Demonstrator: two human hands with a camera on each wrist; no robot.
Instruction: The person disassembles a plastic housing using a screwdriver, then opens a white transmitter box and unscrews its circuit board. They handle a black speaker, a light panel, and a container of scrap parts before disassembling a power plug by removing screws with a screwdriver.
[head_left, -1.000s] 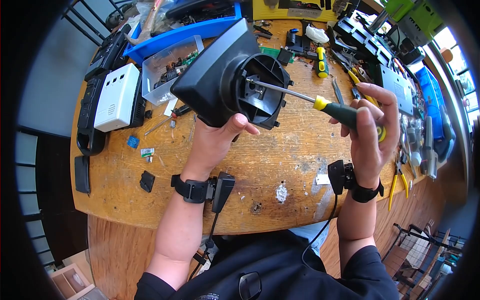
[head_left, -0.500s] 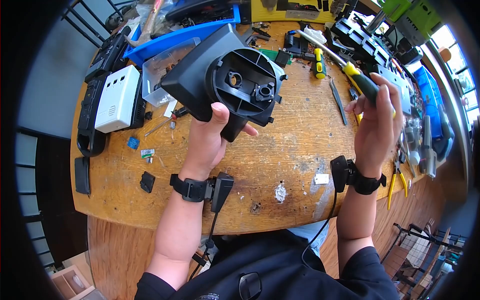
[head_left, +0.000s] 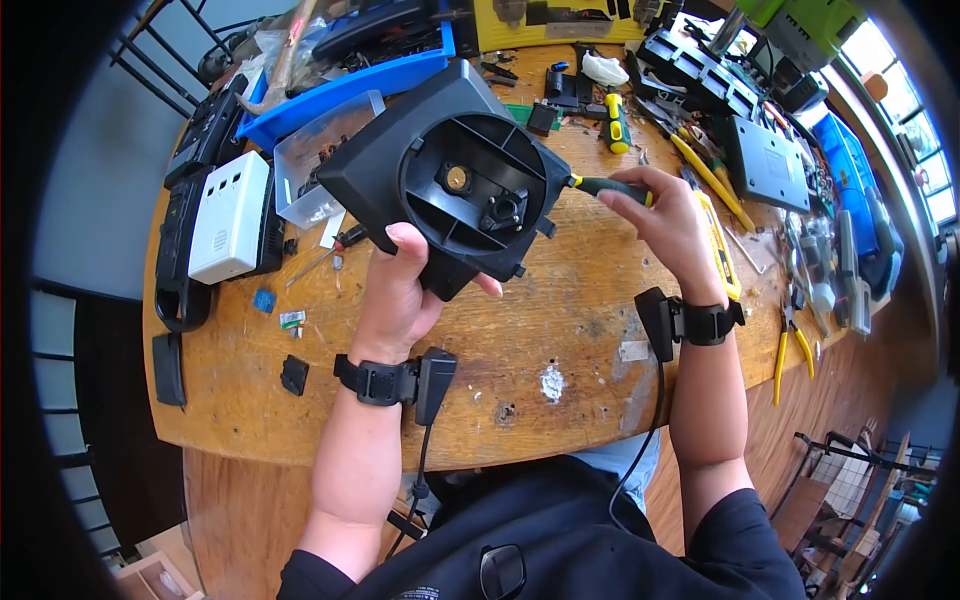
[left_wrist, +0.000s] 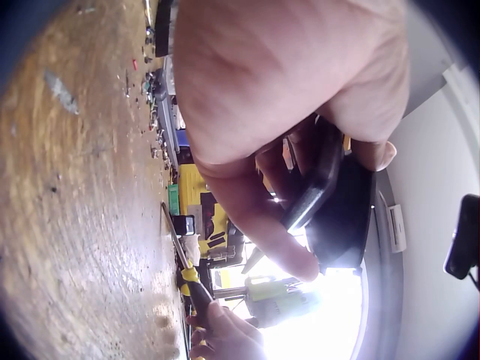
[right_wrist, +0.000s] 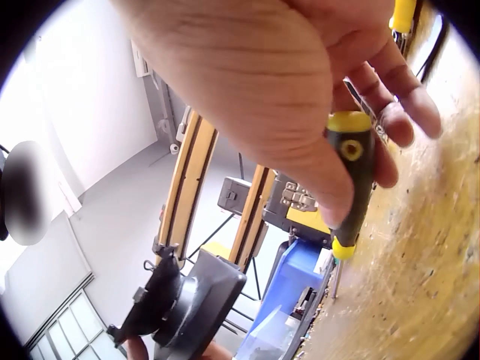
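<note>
The left hand (head_left: 392, 300) grips a black plastic housing (head_left: 365, 165) from below, its thumb on the rim of the round opening that faces up. Inside that opening sit a brass-coloured round piece (head_left: 457, 179) and a small black bracket (head_left: 504, 210). To the right of the housing, the right hand (head_left: 672, 228) pinches the green and yellow handle of a screwdriver (head_left: 612, 187); its shaft is out of sight behind the housing in the head view. In the right wrist view the screwdriver (right_wrist: 352, 176) stands apart from the housing (right_wrist: 214, 296), tip toward the table.
A white box (head_left: 230, 218), a clear bin (head_left: 290, 165) and a blue tray (head_left: 345, 90) stand at the left and back. A yellow-green screwdriver (head_left: 616, 125), a grey panel (head_left: 768, 160) and yellow-handled pliers (head_left: 788, 345) lie at the right.
The screwdriver has left the opening, swung out to the right, and come down beside the housing's right edge. The housing has turned its opening more upward in the left hand.
</note>
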